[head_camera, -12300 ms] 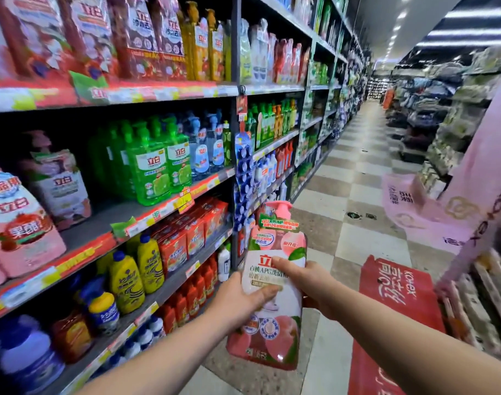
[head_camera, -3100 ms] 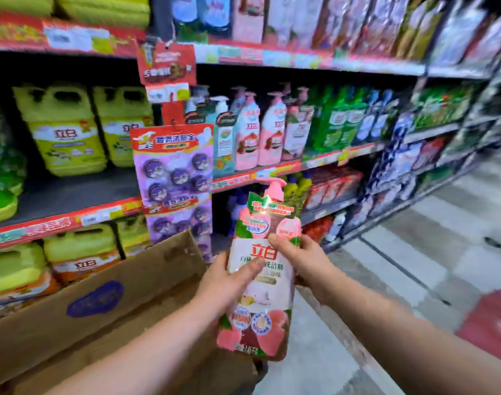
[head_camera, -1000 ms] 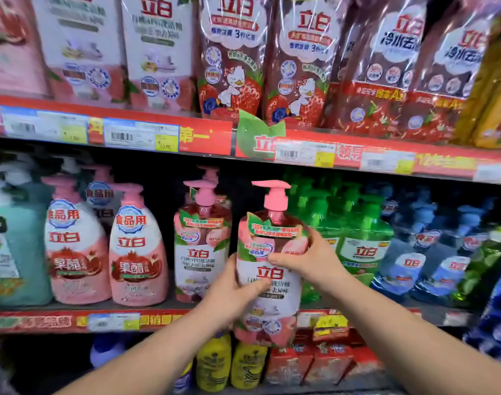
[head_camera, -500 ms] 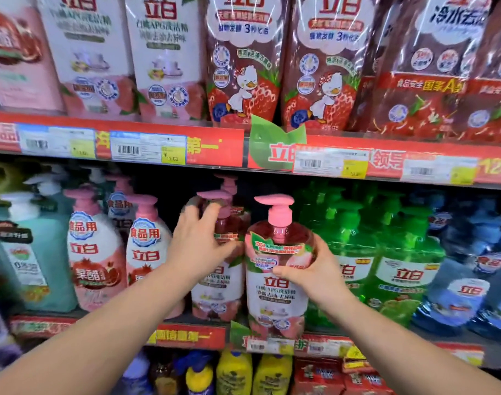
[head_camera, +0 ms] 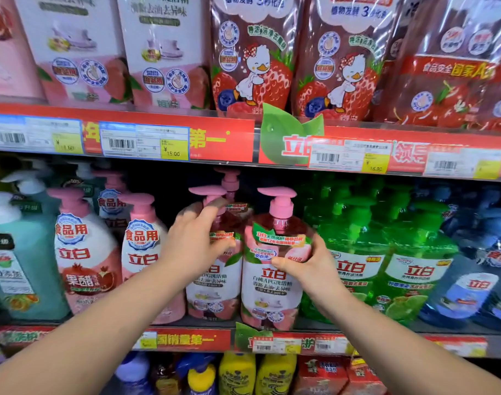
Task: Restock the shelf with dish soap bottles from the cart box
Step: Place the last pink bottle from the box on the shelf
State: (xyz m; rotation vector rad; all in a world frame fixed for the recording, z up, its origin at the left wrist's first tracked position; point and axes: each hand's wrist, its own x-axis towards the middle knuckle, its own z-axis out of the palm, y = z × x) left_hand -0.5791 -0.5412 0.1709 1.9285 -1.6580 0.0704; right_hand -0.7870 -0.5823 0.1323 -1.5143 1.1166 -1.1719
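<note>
At the front edge of the shelf (head_camera: 186,339), the dish soap bottle (head_camera: 272,283) now seems set down. The right hand (head_camera: 309,270) keeps its grip round the shoulder. The left hand (head_camera: 195,243) has moved over and curls on the neighbouring bottle (head_camera: 215,283). Placement looks nearly finished.

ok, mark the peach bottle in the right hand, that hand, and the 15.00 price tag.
peach bottle (head_camera: 268,292): head view, front label.
right hand (head_camera: 309,267): head view, back of hand.
15.00 price tag (head_camera: 144,142): head view, tag centre.

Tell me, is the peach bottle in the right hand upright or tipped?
Upright: the peach bottle stands pump-up at the shelf edge, right hand gripping.
</note>
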